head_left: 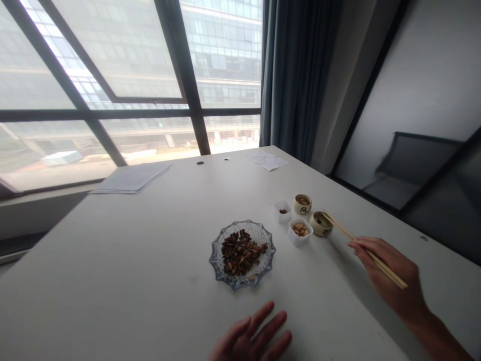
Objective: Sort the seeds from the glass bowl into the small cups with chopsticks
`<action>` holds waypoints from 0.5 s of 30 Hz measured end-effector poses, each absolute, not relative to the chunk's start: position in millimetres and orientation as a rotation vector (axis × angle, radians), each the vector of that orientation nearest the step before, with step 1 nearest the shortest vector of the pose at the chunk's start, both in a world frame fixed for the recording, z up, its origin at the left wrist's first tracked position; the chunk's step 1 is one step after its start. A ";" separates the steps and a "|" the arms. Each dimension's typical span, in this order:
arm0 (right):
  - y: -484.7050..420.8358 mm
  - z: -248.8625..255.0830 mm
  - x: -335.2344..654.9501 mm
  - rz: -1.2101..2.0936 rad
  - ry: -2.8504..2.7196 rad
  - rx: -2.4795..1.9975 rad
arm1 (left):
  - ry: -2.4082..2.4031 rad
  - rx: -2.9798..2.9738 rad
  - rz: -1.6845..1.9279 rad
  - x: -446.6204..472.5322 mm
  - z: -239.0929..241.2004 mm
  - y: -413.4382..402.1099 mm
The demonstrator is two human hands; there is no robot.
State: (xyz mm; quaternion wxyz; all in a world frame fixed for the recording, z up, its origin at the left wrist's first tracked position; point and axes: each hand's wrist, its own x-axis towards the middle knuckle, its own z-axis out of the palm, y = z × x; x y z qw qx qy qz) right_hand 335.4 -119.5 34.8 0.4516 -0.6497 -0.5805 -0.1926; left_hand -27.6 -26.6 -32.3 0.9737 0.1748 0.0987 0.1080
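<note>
Right hand (391,278) fingers grip slender wooden chopsticks (363,248), tips over a round ceramic cup (320,223). Left hand (251,338) open, fingers spread, near scalloped glass dish (242,246). Cup markings illegible.

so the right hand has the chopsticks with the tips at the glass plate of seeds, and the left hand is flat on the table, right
Not quite. In the head view the right hand holds the chopsticks with their tips at the round cup on the right, not at the glass plate of seeds. The left hand does lie flat on the table.
</note>
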 end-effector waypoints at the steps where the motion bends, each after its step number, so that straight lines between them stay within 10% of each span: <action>1: -119.0 35.5 334.8 -0.485 -1.443 -1.605 | 0.204 0.360 0.224 -27.8 -32.6 -26.9; 15: -110.4 58.0 298.2 -0.127 -1.149 -1.528 | 0.154 0.417 0.186 -28.9 -39.2 -24.8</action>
